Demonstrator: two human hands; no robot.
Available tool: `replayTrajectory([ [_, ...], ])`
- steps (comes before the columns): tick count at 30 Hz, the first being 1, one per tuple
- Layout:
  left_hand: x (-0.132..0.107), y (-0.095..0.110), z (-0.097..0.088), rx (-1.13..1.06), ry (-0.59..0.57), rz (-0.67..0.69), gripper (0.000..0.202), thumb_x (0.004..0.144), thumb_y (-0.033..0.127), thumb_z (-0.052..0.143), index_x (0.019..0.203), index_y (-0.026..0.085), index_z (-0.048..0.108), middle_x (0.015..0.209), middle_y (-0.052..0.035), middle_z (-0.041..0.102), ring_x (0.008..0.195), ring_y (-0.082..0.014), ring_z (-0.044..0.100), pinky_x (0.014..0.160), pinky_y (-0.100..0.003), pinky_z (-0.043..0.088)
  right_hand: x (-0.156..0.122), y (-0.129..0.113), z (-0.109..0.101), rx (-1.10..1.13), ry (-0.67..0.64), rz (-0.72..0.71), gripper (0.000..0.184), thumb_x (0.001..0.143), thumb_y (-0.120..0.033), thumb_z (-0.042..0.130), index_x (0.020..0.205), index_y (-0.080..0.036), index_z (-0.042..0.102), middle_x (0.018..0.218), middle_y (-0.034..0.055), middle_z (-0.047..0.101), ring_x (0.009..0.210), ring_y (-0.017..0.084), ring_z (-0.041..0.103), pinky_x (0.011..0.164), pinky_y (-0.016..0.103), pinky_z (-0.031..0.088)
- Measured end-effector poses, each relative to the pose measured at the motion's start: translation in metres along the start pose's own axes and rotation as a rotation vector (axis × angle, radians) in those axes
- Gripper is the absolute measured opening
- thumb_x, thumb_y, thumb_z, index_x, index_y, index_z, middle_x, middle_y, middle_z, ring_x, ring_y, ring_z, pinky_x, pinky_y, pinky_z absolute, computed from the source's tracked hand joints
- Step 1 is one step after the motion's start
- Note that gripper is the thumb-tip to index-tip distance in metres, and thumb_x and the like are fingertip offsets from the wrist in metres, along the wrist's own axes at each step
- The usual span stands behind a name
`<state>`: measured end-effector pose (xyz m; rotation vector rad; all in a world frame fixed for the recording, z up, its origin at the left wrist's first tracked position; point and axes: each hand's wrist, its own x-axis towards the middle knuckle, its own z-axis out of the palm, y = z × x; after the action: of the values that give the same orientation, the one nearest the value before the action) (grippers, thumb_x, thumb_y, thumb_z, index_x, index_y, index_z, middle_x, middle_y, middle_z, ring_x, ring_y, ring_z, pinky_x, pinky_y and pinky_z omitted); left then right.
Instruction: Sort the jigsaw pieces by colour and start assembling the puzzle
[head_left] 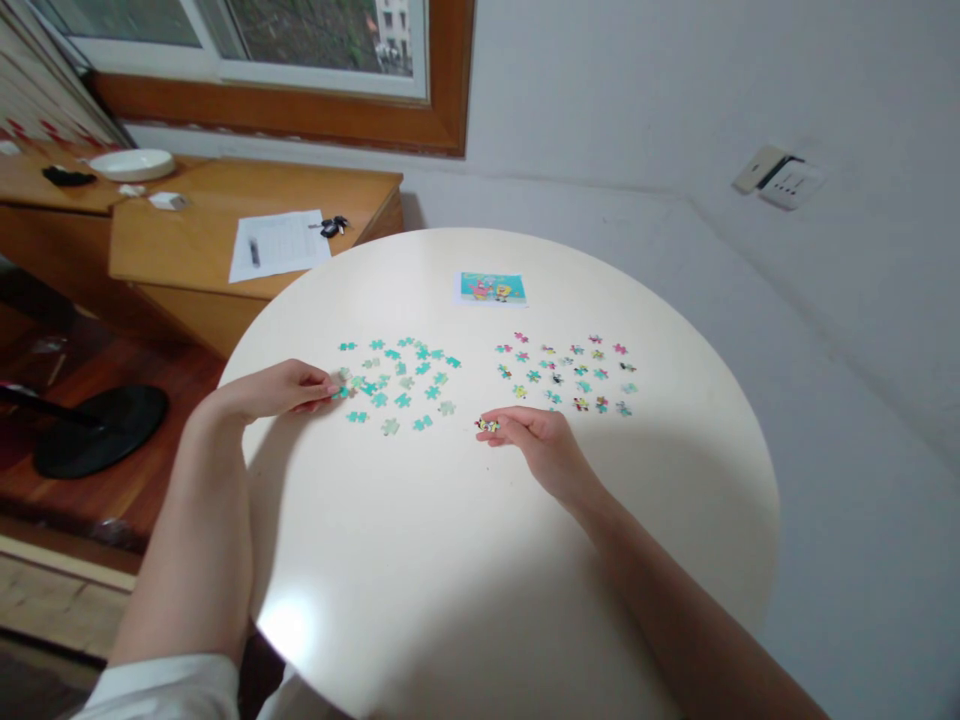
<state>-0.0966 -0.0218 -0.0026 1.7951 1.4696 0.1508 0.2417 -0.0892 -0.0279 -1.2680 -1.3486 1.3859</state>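
Teal and pale green jigsaw pieces (380, 399) lie scattered on the left of the round white table (450, 560). At their left edge, my left hand (304, 386) has its fingers pinched together at a teal piece (343, 392); whether that piece is lifted cannot be made out. My right hand (531, 432) grips multicoloured jigsaw pieces (487, 426) between thumb and fingers, low over the table's middle. Beyond it, to the right, spreads a second group of jigsaw pieces (582, 386) in pink, yellow, teal and dark colours.
A small cartoon picture card (493, 288) lies at the table's far side. Behind on the left, a wooden desk (202, 195) bears a paper sheet (277, 243), keys (334, 226) and a white dish (133, 163). A wall socket (790, 183) is at the right.
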Motion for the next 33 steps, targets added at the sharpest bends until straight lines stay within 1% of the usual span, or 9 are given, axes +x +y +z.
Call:
replayTrajectory([
  [2, 0.000, 0.002, 0.000, 0.012, 0.000, 0.005, 0.038, 0.070, 0.050, 0.059, 0.050, 0.018, 0.050, 0.048, -0.0003, 0.043, 0.045, -0.0115, 0.035, 0.047, -0.024, 0.029, 0.000, 0.001, 0.000, -0.011, 0.000, -0.001, 0.032, 0.071, -0.044, 0.064, 0.079, -0.015, 0.072, 0.080, 0.0079, 0.073, 0.075, 0.021, 0.072, 0.074, 0.034, 0.059],
  [5, 0.000, 0.005, 0.001, 0.056, -0.030, -0.001, 0.039, 0.069, 0.052, 0.056, 0.050, 0.019, 0.048, 0.049, 0.0001, 0.040, 0.046, -0.0118, 0.034, 0.048, -0.025, 0.029, 0.001, 0.001, 0.000, -0.023, 0.011, -0.002, 0.032, 0.071, -0.045, 0.063, 0.078, -0.015, 0.072, 0.080, 0.0082, 0.074, 0.075, 0.021, 0.072, 0.073, 0.034, 0.059],
  [8, 0.000, 0.007, 0.001, 0.138, -0.067, -0.044, 0.039, 0.070, 0.053, 0.050, 0.052, 0.019, 0.044, 0.050, 0.0003, 0.039, 0.048, -0.0120, 0.035, 0.050, -0.025, 0.030, 0.001, 0.001, 0.000, -0.041, 0.019, -0.001, 0.033, 0.072, -0.045, 0.062, 0.078, -0.014, 0.071, 0.080, 0.0085, 0.074, 0.075, 0.021, 0.072, 0.072, 0.033, 0.059],
  [10, 0.001, 0.010, 0.001, 0.180, -0.070, -0.083, 0.039, 0.069, 0.054, 0.048, 0.053, 0.019, 0.043, 0.051, 0.0005, 0.038, 0.049, -0.0121, 0.035, 0.051, -0.026, 0.029, 0.000, 0.000, 0.000, -0.053, 0.016, 0.001, 0.034, 0.072, -0.045, 0.061, 0.079, -0.014, 0.071, 0.080, 0.0086, 0.074, 0.075, 0.021, 0.072, 0.073, 0.033, 0.059],
  [15, 0.002, 0.015, 0.003, 0.236, -0.041, -0.155, 0.038, 0.065, 0.054, 0.047, 0.051, 0.020, 0.040, 0.052, 0.0011, 0.035, 0.051, -0.0117, 0.032, 0.052, -0.026, 0.026, 0.001, -0.001, -0.001, -0.070, 0.015, 0.008, 0.033, 0.072, -0.043, 0.059, 0.081, -0.014, 0.071, 0.079, 0.0085, 0.074, 0.074, 0.020, 0.072, 0.072, 0.032, 0.058],
  [19, 0.005, 0.015, 0.004, 0.255, -0.013, -0.217, 0.036, 0.061, 0.053, 0.050, 0.049, 0.019, 0.042, 0.052, 0.0009, 0.035, 0.051, -0.0116, 0.030, 0.052, -0.026, 0.024, 0.001, 0.000, -0.001, -0.085, 0.022, 0.011, 0.033, 0.072, -0.043, 0.058, 0.081, -0.014, 0.071, 0.078, 0.0086, 0.074, 0.074, 0.020, 0.072, 0.072, 0.032, 0.058],
  [26, 0.007, 0.014, 0.004, 0.219, 0.015, -0.266, 0.034, 0.058, 0.049, 0.055, 0.045, 0.020, 0.044, 0.050, 0.0008, 0.036, 0.049, -0.0119, 0.030, 0.052, -0.027, 0.024, 0.001, 0.002, 0.000, -0.098, 0.029, -0.001, 0.034, 0.073, -0.044, 0.058, 0.081, -0.014, 0.072, 0.079, 0.0086, 0.074, 0.074, 0.020, 0.072, 0.071, 0.031, 0.059],
  [30, 0.009, 0.015, 0.005, 0.267, 0.062, -0.317, 0.034, 0.057, 0.048, 0.056, 0.043, 0.020, 0.042, 0.050, 0.0011, 0.035, 0.050, -0.0121, 0.030, 0.052, -0.027, 0.023, 0.002, 0.003, 0.000, -0.104, 0.032, -0.012, 0.033, 0.073, -0.043, 0.058, 0.081, -0.015, 0.071, 0.077, 0.0083, 0.074, 0.071, 0.019, 0.071, 0.069, 0.031, 0.058],
  [33, 0.010, 0.013, 0.004, 0.293, 0.094, -0.316, 0.035, 0.056, 0.049, 0.056, 0.044, 0.020, 0.041, 0.051, 0.0013, 0.036, 0.051, -0.0123, 0.031, 0.052, -0.027, 0.023, 0.002, 0.002, 0.000, -0.140, 0.036, -0.029, 0.031, 0.074, -0.041, 0.057, 0.081, -0.015, 0.071, 0.075, 0.0080, 0.073, 0.069, 0.019, 0.071, 0.068, 0.031, 0.058],
])
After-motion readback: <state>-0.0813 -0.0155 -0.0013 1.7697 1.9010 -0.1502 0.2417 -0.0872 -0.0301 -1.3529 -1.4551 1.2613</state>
